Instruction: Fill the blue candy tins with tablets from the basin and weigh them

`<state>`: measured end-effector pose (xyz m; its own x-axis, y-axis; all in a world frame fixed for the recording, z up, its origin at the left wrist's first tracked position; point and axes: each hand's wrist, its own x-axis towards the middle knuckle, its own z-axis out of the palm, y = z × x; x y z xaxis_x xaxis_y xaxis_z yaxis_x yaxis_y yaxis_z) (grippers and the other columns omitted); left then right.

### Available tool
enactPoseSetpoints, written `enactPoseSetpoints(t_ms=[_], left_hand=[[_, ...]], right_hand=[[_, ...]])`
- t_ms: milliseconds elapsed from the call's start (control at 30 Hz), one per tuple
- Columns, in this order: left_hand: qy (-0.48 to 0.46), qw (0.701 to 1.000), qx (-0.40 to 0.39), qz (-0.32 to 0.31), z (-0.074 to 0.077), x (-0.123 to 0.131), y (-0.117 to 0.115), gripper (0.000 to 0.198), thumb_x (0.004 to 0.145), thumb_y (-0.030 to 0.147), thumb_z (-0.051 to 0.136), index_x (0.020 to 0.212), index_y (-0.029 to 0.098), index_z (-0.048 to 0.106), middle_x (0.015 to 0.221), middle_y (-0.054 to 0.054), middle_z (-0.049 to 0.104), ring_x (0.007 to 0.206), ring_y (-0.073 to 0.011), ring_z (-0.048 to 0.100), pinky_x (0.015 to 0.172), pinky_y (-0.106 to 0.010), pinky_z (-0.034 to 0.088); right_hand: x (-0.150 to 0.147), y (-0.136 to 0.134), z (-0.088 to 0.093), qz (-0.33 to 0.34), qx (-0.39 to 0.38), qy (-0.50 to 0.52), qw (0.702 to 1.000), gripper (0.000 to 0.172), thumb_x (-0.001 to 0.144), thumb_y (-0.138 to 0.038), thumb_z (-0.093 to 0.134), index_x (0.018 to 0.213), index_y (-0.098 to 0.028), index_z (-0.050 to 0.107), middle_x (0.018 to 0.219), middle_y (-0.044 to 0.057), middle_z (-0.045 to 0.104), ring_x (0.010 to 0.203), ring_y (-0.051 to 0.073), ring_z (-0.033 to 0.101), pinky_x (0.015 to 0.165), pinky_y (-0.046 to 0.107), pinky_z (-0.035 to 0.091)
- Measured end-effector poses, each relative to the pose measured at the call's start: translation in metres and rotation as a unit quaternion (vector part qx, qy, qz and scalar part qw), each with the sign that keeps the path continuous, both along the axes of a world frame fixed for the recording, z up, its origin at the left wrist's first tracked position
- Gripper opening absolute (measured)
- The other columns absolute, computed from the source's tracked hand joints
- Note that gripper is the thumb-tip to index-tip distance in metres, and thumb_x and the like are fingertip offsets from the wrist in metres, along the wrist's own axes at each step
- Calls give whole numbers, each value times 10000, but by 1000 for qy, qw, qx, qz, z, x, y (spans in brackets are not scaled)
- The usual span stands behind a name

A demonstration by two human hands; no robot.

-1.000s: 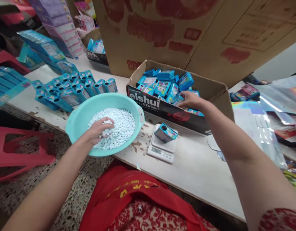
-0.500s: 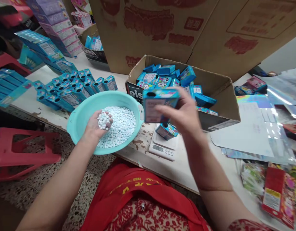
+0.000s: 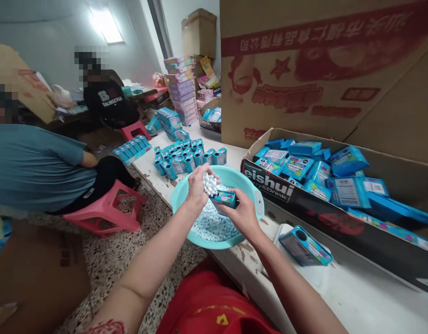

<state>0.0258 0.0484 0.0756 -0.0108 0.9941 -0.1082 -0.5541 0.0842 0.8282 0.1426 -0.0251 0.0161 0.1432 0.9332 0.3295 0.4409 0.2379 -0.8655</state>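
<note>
Above basin (image 3: 214, 244), cupping pellets (image 3: 210, 184) (left hand (image 3: 196, 186)), gripping box (image 3: 225, 198) at four o'clock (right hand (image 3: 245, 214)); likely filling, needing steady tipping next.

A single head-worn camera looks forward and down from over the near edge of the white table (image 3: 367, 297), above the person's red apron (image 3: 214, 306), with the left hand (image 3: 199, 188) and right hand (image 3: 243, 213) at arm's reach over the turquoise basin (image 3: 247, 185). Along the far edge a large printed carton (image 3: 280, 97) blocks the view; leftward it runs out across the speckled floor (image 3: 130, 243) to two seated co-workers (image 3: 36, 162).
</note>
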Motion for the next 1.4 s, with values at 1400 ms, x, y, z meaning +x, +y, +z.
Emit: enactPoseSetpoints(t_ms=[1400], left_hand=[[128, 986, 69, -84, -6, -6, -12, 353, 649, 457, 738, 761, 181, 550, 562, 31, 552, 493, -131, 576, 464, -224, 472]], right_hand=[[2, 2, 11, 17, -57, 43, 997, 292, 649, -354, 699, 886, -197, 635, 837, 19, 650, 763, 212, 570, 705, 322, 419]])
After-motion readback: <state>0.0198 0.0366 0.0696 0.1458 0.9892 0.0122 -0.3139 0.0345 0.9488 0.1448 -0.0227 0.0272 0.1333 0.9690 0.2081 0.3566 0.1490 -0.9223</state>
